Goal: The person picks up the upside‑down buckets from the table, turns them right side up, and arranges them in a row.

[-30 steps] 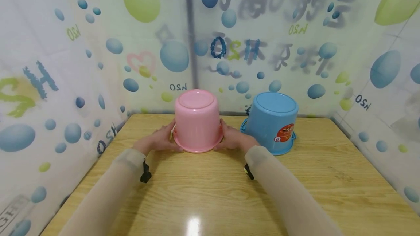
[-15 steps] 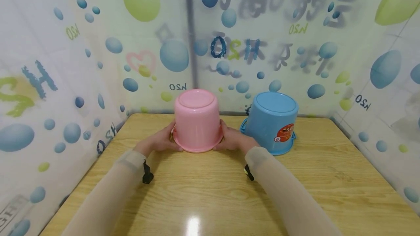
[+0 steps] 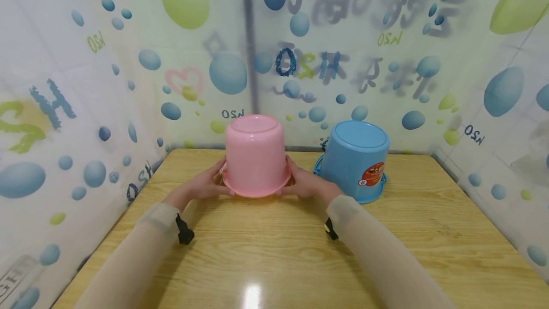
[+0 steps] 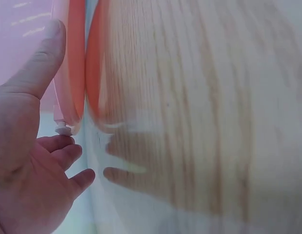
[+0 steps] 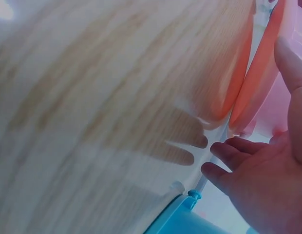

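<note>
An upside-down pink bucket (image 3: pixel 255 159) is near the back of the table, between both hands. My left hand (image 3: pixel 207 182) grips its left side at the rim, thumb in front and fingers behind. On the other side, my right hand (image 3: pixel 305 182) grips the rim the same way. In the left wrist view, the left thumb (image 4: pixel 48 53) lies along the pink wall, and fingers are near a small pale knob under the rim. The right wrist view shows the right thumb (image 5: pixel 290 66) against the bucket. A blue bucket (image 3: pixel 356 161) with a red label stands upside down, right of the right hand.
The wooden table (image 3: pixel 266 242) reflects the hands and the pink rim. Patterned curtain walls (image 3: pixel 364 85) close in the back and both sides. Part of the blue bucket's rim (image 5: pixel 182 217) shows close below the right hand in the right wrist view.
The pink bucket has risen slightly and shifted a little left, with both hands still gripping it. The blue bucket has stayed in place.
</note>
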Demonstrator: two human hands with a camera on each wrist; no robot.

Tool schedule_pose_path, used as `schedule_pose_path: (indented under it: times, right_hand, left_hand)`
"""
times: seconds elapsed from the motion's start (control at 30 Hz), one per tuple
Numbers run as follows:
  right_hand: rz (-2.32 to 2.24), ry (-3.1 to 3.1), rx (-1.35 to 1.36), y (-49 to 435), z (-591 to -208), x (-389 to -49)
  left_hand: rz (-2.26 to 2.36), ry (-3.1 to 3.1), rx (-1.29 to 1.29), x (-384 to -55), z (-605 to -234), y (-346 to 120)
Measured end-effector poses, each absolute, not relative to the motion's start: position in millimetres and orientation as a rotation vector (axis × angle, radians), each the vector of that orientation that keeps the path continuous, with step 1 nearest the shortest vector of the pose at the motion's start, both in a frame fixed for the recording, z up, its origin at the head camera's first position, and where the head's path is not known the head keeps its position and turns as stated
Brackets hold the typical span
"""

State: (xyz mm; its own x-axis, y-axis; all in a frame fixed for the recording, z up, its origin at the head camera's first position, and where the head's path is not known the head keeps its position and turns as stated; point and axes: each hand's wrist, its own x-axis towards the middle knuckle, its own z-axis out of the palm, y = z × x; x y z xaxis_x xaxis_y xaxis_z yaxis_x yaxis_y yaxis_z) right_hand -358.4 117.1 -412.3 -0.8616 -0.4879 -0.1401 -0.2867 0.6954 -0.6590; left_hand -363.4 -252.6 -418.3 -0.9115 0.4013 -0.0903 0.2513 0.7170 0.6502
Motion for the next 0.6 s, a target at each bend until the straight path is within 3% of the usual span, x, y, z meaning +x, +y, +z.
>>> schedule_pose_path:
  times: [0.6]
  right_hand:
    - [-1.061, 2.579, -0.621, 123.3, -408.8, -345.3]
  left_hand:
    - [1.079, 2.743, 0.589, -345.8, -415.4, -256.1]
